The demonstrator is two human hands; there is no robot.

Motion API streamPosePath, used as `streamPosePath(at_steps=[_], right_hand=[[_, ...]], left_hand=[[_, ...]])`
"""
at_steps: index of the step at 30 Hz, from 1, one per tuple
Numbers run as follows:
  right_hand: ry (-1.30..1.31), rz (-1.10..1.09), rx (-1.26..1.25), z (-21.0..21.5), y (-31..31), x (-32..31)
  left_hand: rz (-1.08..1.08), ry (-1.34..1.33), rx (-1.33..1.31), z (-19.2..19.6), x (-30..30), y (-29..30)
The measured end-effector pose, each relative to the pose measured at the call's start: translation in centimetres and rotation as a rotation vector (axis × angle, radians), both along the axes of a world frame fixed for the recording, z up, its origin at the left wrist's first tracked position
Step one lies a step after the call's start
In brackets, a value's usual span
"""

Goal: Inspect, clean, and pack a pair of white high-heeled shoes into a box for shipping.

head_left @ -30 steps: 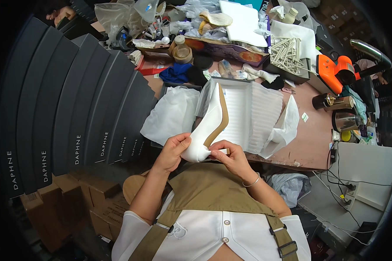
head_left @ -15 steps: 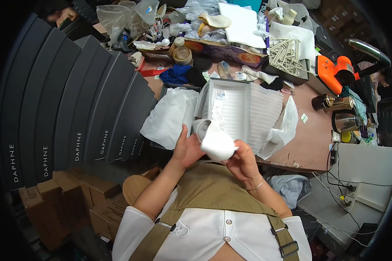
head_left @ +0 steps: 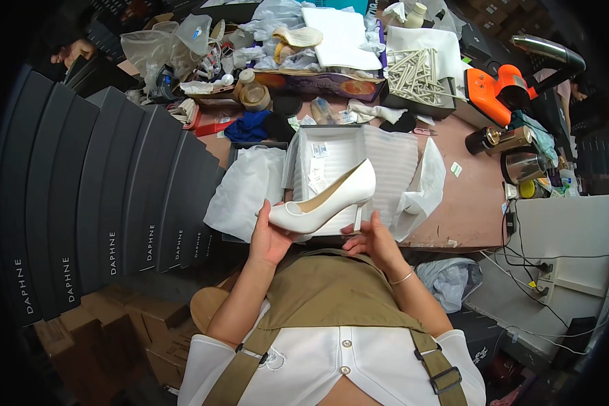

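A white high-heeled pump (head_left: 328,203) with a beige lining is held sideways over the open shoe box, its toe to the left and heel to the right. My left hand (head_left: 271,237) grips it around the toe. Close by the slim heel, my right hand (head_left: 375,245) has its fingers apart; whether a fingertip touches the heel, I cannot tell. Beneath the pump, the open shoe box (head_left: 300,159) is lined with ribbed white foam sheet (head_left: 392,159), with small paper labels (head_left: 317,177) inside. White tissue paper (head_left: 245,186) lies over the box part at left.
Dark shoe boxes (head_left: 111,183) stand in a tall stack at left, above brown cartons (head_left: 111,325). Along the table's back sit a bottle (head_left: 254,95), a box of white sticks (head_left: 413,78) and an orange tool (head_left: 490,95). Cables (head_left: 521,271) hang at right.
The pump has turned from end-on to side view and risen slightly. My left hand has taken its toe, while my right hand has loosened at the heel end. The view has shifted slightly.
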State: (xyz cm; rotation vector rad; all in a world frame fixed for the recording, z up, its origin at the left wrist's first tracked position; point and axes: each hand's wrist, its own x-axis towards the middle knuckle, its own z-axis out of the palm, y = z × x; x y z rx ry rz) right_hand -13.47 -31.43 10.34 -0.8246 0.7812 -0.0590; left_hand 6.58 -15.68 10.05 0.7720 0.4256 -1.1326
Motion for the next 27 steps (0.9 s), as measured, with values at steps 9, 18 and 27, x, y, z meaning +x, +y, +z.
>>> streamPosePath(at_steps=[9, 18, 27], right_hand=[[-0.121, 0.225, -1.49, 7.6, -7.2, 2.3], [0.07, 1.405, -1.111, 6.6, -6.5, 6.8], [0.033, 0.422, -0.329, -0.9, -3.6, -3.9]], left_hand=[[-0.055, -0.105, 0.155, 0.1, 1.9, 1.1], [-0.468, -0.35, 0.159, 0.7, 3.1, 0.4], [-1.139, -1.883, 0.907, -8.9, 16.9, -6.5]])
